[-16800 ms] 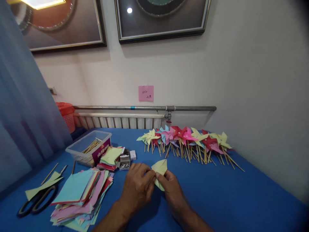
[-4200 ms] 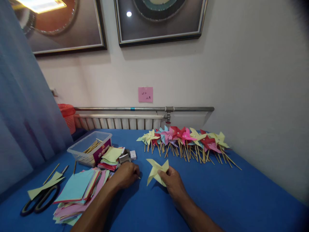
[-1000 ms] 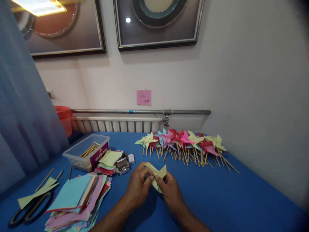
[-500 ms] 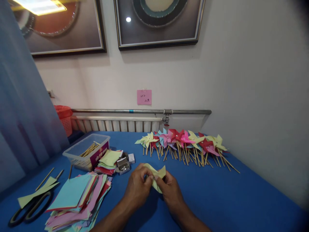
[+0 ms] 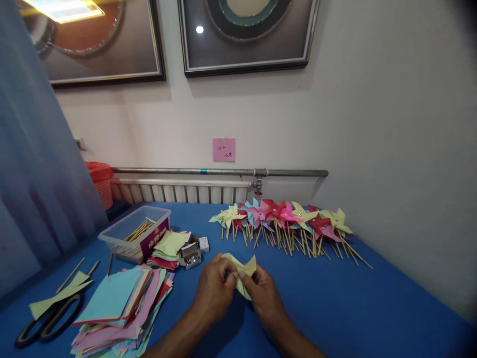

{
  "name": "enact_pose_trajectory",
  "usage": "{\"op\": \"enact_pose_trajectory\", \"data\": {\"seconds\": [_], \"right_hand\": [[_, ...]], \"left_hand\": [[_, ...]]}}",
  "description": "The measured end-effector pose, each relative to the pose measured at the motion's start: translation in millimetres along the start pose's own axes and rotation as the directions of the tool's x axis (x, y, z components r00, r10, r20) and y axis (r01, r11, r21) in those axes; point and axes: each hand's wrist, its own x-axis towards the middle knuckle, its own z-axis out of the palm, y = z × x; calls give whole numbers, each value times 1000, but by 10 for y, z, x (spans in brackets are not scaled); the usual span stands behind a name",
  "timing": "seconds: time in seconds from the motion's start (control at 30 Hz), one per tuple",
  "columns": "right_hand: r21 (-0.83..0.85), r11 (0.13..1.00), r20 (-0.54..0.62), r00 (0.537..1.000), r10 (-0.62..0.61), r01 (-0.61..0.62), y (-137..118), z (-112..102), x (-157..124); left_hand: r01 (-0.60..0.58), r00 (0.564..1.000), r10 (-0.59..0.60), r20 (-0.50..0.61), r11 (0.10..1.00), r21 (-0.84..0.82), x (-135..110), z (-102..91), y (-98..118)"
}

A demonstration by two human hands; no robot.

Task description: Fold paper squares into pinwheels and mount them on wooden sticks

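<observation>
A pale yellow paper pinwheel (image 5: 244, 287), its corners bent inward, is pinched between my two hands above the blue table (image 5: 320, 303). My left hand (image 5: 218, 282) is closed on its left side, thumb and forefinger near the paper's middle. From the right, my right hand (image 5: 264, 296) grips it with the thumb pressed on top. Whether a pin sits between the fingertips is hidden. Just left of my hands are a small open box of metal pins (image 5: 191, 257) and a pile of small coloured paper pieces (image 5: 167, 247).
Finished pinwheels on sticks (image 5: 276, 214) lie in a row at the back right. On the left are a plastic tub of sticks (image 5: 160, 215), a stack of coloured paper squares (image 5: 112, 296), black-handled scissors (image 5: 61, 318) and yellow paper scraps (image 5: 61, 296). A red basket (image 5: 102, 191) stands behind.
The view has shifted very slightly. Both hands keep their hold on the yellow paper in nearly the same pose; nothing else has visibly moved.
</observation>
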Motion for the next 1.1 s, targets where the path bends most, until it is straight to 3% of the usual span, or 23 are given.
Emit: {"op": "enact_pose_trajectory", "data": {"seconds": [0.73,1.1], "right_hand": [[18,999,43,999,-29,28,25,-10,-12],[-1,1000,8,1000,-13,14,55,-14,37]], "left_hand": [[-34,999,34,5,999,41,6,10,-41],[-12,1000,11,20,999,47,4,6,-23]]}}
